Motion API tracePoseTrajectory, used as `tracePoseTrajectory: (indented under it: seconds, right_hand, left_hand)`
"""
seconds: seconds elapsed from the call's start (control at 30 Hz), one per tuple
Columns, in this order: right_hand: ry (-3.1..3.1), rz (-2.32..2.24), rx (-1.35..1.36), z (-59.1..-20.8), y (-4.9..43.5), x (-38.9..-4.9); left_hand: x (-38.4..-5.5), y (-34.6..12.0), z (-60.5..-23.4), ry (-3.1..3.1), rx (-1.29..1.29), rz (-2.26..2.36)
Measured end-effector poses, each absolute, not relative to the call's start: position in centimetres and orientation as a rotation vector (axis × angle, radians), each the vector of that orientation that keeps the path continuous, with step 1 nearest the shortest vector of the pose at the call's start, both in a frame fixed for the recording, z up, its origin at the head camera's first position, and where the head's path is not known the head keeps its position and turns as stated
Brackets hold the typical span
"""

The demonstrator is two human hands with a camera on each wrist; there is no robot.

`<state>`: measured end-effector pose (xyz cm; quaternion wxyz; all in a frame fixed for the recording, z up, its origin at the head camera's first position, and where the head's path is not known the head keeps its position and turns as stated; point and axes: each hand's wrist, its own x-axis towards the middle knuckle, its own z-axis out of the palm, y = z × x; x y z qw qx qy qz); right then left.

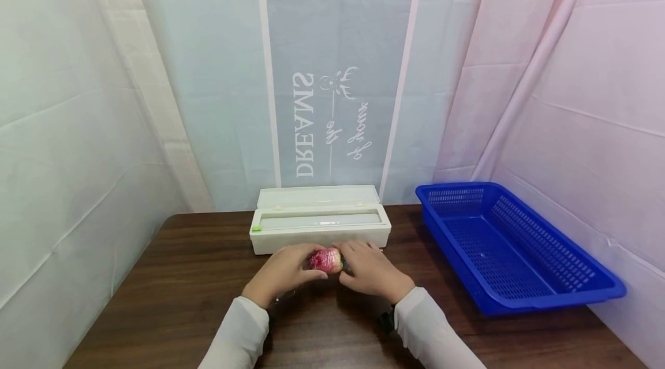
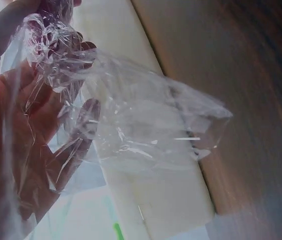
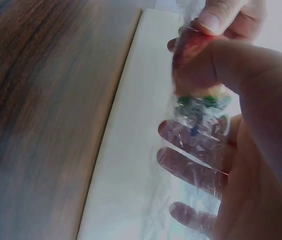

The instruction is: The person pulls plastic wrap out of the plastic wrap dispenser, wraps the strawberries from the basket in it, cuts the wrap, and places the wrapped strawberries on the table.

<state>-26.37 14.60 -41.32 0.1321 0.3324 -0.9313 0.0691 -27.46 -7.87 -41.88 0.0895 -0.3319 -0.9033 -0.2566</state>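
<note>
Between my two hands is a small pink-red fruit point(image 1: 326, 260), pale yellow toward one end, wrapped in clear cling film. Bits of green show at that yellow end point(image 3: 211, 97) in the right wrist view. My left hand point(image 1: 284, 269) holds the dark red end, thumb on the near side. From it a loose, crumpled tail of cling film point(image 2: 146, 115) spreads across the left fingers. My right hand point(image 1: 371, 268) grips the yellow end with thumb and forefinger. Its other fingers stand spread behind more gathered film point(image 3: 201, 135).
Just behind the hands stands a white cling film dispenser point(image 1: 319, 237), its clear lid point(image 1: 318, 196) raised and a green slider point(image 1: 257, 229) at its left end. A blue perforated basket point(image 1: 519, 294) sits at the right of the brown wooden table point(image 1: 171, 276). Cloth curtains surround the table.
</note>
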Motion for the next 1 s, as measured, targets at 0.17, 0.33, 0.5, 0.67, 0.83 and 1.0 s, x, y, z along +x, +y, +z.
tracePoseTrajectory:
  seconds: [0.17, 0.33, 0.5, 0.67, 0.83, 1.0]
  right_hand:
    - [-2.614, 0.072, 0.911, -41.8, 14.3, -26.4]
    - [-2.535, 0.006, 0.887, -42.5, 14.2, -26.2]
    - [-2.49, 0.021, 0.862, -43.1, 14.4, -26.1]
    - [-2.478, 0.011, 0.841, -43.3, 14.4, -26.0]
    - [-2.424, -0.012, 0.822, -43.4, 14.6, -26.0]
    - [-2.369, 0.006, 0.774, -43.4, 14.6, -26.2]
  left_hand:
    - [-27.6, -8.0, -41.9, -2.686, -0.987, -0.834]
    - [-27.6, -8.0, -41.9, -2.703, -0.969, -0.85]
    - [-27.6, -8.0, -41.8, -2.702, -0.964, -0.873]
    - [-27.5, -8.0, -41.7, -2.686, -0.955, -0.926]
    - [-27.4, -7.9, -41.5, -2.684, -0.926, -0.955]
    - [-27.4, -7.9, -41.3, -2.67, -0.88, -0.96]
